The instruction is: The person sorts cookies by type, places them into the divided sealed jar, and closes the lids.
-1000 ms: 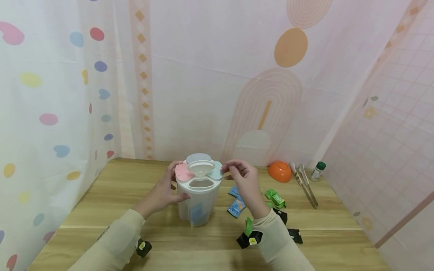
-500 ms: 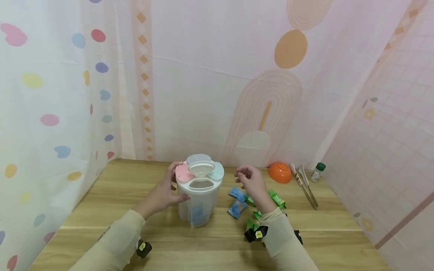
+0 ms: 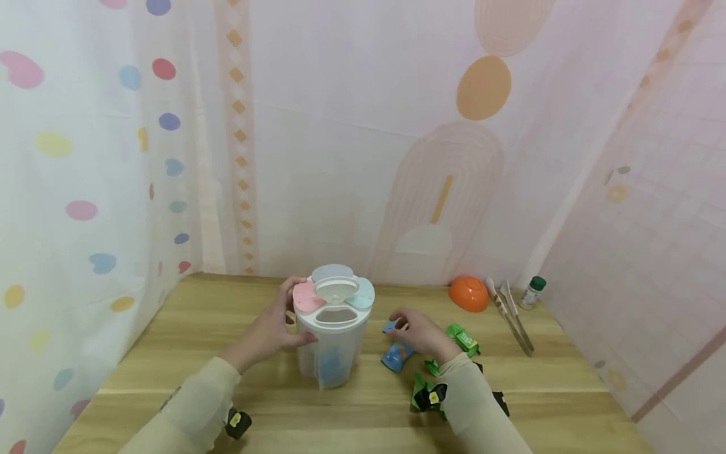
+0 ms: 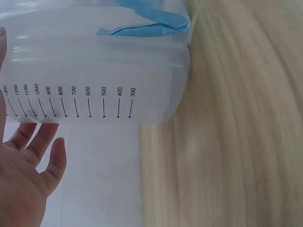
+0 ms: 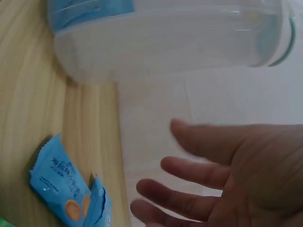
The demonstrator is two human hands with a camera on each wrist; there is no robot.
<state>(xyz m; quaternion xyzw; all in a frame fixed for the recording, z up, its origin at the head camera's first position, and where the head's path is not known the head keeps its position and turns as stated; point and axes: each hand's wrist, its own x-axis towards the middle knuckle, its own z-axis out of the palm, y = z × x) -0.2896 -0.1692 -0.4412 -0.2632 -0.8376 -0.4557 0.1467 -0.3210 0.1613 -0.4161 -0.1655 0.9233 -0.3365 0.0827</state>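
With the left hand [image 3: 271, 331] we grip the translucent container [image 3: 336, 337], thumb on its near side; it stands upright at that hand's three o'clock, a blue wrapper [image 3: 332, 367] showing through the wall. We hold the right hand [image 3: 420, 331] with fingers spread and gently bent. Near it, two blue packets [image 3: 397, 357] lie around eight o'clock, an orange bowl [image 3: 469, 294] farther off toward two, tongs [image 3: 507, 317] toward three.

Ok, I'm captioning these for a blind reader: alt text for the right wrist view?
A right hand, holding nothing, pictured below a translucent container that appears sideways, something blue inside; two blue packets lie on the wooden tabletop, lower left.
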